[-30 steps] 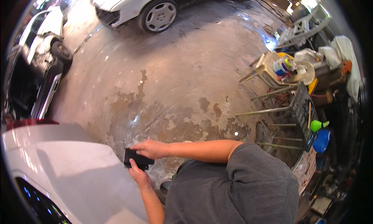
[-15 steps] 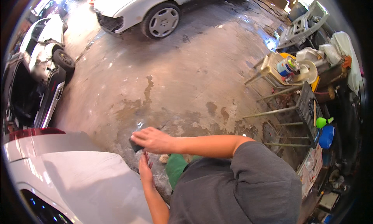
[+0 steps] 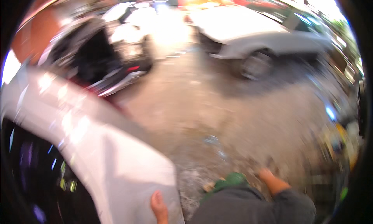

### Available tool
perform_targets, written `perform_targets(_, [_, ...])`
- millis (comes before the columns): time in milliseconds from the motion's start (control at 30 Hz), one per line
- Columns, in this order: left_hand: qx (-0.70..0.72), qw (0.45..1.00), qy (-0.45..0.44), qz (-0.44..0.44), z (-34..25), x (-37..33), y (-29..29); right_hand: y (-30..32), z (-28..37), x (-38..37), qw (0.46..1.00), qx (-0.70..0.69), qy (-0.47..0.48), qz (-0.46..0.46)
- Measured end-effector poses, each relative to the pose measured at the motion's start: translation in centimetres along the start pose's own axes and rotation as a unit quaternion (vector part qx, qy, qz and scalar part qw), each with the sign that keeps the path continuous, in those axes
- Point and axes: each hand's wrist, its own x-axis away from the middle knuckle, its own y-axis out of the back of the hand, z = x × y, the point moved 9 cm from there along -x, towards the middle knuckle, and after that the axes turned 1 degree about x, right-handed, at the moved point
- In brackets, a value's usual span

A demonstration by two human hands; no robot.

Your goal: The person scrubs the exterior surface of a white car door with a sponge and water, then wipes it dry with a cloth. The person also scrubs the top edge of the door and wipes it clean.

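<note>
My left hand (image 3: 158,207) is at the lower edge, over the white car body panel (image 3: 136,177), with its fingers stretched out and nothing seen in them. Whether it touches the panel I cannot tell. Out to the right, past my grey shirt (image 3: 237,208), my right hand (image 3: 265,173) hangs over the concrete floor, badly smeared by motion. Its fingers, and anything in them, cannot be made out. The panel borders a dark car window (image 3: 42,173) on the left.
A partly stripped car (image 3: 93,53) stands at the far left, its inside dark. Farther right is another white car (image 3: 248,33) with its front wheel (image 3: 257,64) toward me. Blurred clutter, with something yellow (image 3: 342,134), lines the right side. Stained concrete (image 3: 202,111) lies between.
My view has swung left and up, bringing more of the white car in. My hands, close together before with a dark pad at the right one, are now far apart.
</note>
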Motion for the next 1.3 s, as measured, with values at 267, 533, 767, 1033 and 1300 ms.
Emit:
perform_targets(267, [-0.026,0.986,-0.091,-0.135,-9.6,-3.1,11.6,17.3,23.7,-12.3,0.961,-0.185,0.163,-0.125])
perform_targets(533, [-0.237,0.860,-0.129,-0.433,-12.8,1.3,25.0,54.8,59.7,1.2,0.702,-0.238,0.607,-0.286])
perform_targets(767, [-0.150,0.845,-0.036,-0.513,-11.0,1.4,26.4,59.9,75.3,16.6,0.414,-0.220,0.879,-0.083])
perform_targets(1033, [-0.064,0.816,0.237,-0.523,-5.5,1.5,9.2,41.0,76.4,19.9,0.299,-0.044,0.884,0.356])
perform_targets(1300, [0.021,0.672,0.475,-0.567,-8.0,5.7,-2.4,27.9,70.8,15.5,0.209,0.211,0.860,0.415])
